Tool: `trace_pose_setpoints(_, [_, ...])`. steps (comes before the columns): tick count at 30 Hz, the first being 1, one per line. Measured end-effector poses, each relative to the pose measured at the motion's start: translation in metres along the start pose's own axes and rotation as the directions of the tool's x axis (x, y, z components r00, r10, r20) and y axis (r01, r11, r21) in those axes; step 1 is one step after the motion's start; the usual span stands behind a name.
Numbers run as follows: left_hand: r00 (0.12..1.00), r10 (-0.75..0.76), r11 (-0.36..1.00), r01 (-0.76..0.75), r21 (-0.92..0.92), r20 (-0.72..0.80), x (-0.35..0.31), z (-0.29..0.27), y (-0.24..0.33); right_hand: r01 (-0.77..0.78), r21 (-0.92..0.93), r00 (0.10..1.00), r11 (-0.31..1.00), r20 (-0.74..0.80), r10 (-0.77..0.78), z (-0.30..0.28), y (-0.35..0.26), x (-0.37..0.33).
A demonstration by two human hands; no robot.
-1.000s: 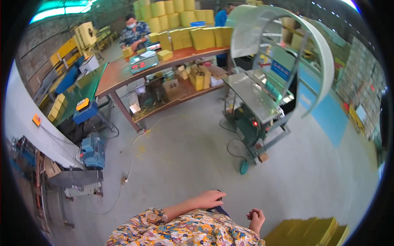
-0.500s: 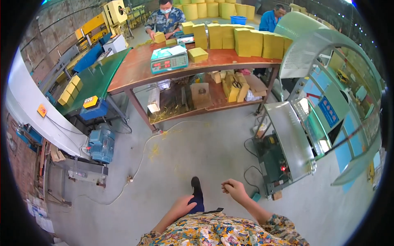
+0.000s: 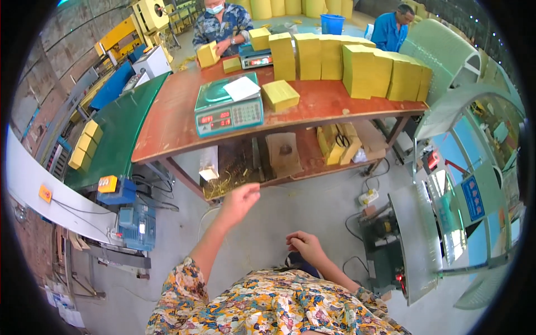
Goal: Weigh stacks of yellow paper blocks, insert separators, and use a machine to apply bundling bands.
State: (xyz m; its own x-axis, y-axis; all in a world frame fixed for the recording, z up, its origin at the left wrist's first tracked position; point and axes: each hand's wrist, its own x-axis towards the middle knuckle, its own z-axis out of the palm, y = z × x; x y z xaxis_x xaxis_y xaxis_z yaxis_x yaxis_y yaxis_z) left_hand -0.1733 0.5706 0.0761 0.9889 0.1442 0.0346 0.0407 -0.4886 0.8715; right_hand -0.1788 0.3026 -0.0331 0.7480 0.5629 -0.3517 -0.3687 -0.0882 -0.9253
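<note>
Plainly, the teal scale (image 3: 207,99), with its grey keypad (image 3: 247,113), sat near the front edge of the red table (image 3: 167,120), a white sheet (image 3: 242,88) on top and a yellow block (image 3: 281,95) just beside it. Its display (image 3: 215,120) glowed with red digits, and a blue sign (image 3: 472,198) at right bore white characters. The left hand (image 3: 240,202) and right hand (image 3: 306,246), loosely curled and half open, held nothing visible in mid-air.

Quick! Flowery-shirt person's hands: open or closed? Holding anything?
Left hand: loosely curled, nothing visible in it; can't tell if open or closed.
Right hand: also curled, nothing visible in it; can't tell if fully closed.
</note>
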Motion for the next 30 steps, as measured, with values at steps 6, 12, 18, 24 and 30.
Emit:
trace_pose_setpoints(6, [0.982,0.026,0.95,-0.082,-0.302,-0.186,0.181,-0.042,0.03,0.131,0.009,0.991,0.991,-0.019,-0.131,-0.06,-0.086,0.143])
trace_pose_setpoints(12, [0.912,-0.179,0.962,0.084,-0.259,-0.368,0.305,-0.089,0.015,0.412,-0.189,0.911,0.891,0.076,-0.405,-0.072,-0.225,0.295])
trace_pose_setpoints(18, [0.878,-0.23,0.933,0.077,-0.351,-0.419,0.397,-0.113,-0.017,0.484,-0.447,0.842,0.752,0.003,-0.54,-0.052,-0.3,0.434])
trace_pose_setpoints(24, [0.848,-0.354,0.881,0.161,-0.444,-0.394,0.44,-0.12,-0.063,0.423,-0.616,0.871,0.665,0.075,-0.485,-0.029,-0.319,0.497])
trace_pose_setpoints(30, [0.873,-0.395,0.783,0.156,-0.602,-0.287,0.443,-0.127,-0.064,0.485,-0.46,0.843,0.744,0.019,-0.538,-0.017,-0.318,0.508])
